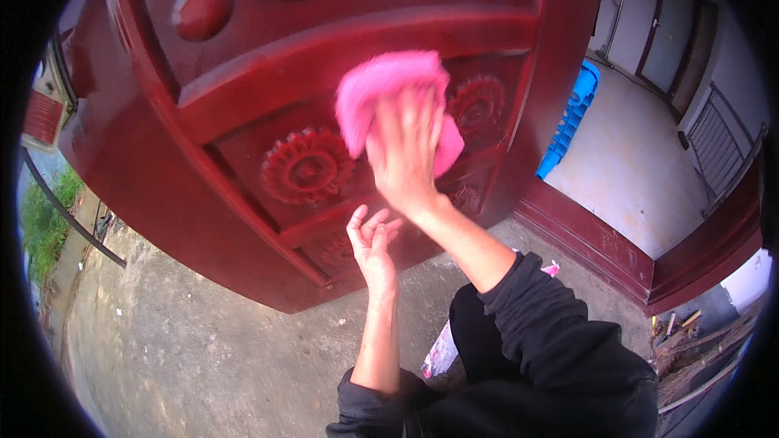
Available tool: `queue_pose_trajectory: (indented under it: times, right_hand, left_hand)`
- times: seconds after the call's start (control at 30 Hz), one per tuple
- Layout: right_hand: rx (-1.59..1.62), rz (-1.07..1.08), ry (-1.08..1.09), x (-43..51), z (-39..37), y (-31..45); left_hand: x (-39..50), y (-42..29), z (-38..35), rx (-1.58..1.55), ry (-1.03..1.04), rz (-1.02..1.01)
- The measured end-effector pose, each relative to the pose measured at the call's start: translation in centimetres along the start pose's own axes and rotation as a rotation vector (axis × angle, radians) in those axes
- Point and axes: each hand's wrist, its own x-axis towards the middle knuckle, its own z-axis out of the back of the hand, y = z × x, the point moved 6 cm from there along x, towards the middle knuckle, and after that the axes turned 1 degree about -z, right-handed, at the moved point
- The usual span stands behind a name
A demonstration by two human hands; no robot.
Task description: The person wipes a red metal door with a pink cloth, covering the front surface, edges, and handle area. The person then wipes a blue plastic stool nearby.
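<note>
A large dark red door [243,91] with round raised bosses and carved flower medallions [307,169] fills the view before me. My right hand [405,152] presses a pink cloth [389,70] against its carved panel, fingers spread over the fabric; hand and cloth are slightly blurred. The cloth covers part of the panel between two medallions. Lower down, my left hand [374,240] is raised in front of the door's lower part, fingers apart and slightly curled, with nothing in it.
Concrete ground [201,340] lies below the door. On the right are a dark red threshold [590,243], a blue plastic object [572,118] and a pale indoor floor [627,176]. Sticks of wood [694,347] lie at lower right. Grass [52,219] grows at far left.
</note>
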Motion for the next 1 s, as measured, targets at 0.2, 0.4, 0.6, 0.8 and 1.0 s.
queue_pose_trajectory:
  times: [0.2,0.4,0.6,0.8,1.0]
  right_hand:
    - [-0.051,0.453,0.371,-13.3,-1.4,-2.4]
    - [-0.014,0.436,0.085,-1.9,-0.3,-1.9]
    - [0.050,0.104,-0.132,12.9,2.6,2.9]
    - [0.348,0.631,-0.111,10.8,2.4,10.2]
    - [-0.121,0.181,-0.194,15.3,3.9,-3.7]
  left_hand:
    - [0.1,-1.2,2.1,0.156,-0.183,-0.043]
    - [0.1,-3.1,-0.4,0.136,-0.136,-0.115]
    - [0.9,-12.5,-2.5,0.054,-0.177,-0.573]
    - [0.9,-15.3,-2.4,0.148,-0.351,-0.674]
    - [0.8,-15.6,-3.5,0.220,-0.228,-0.651]
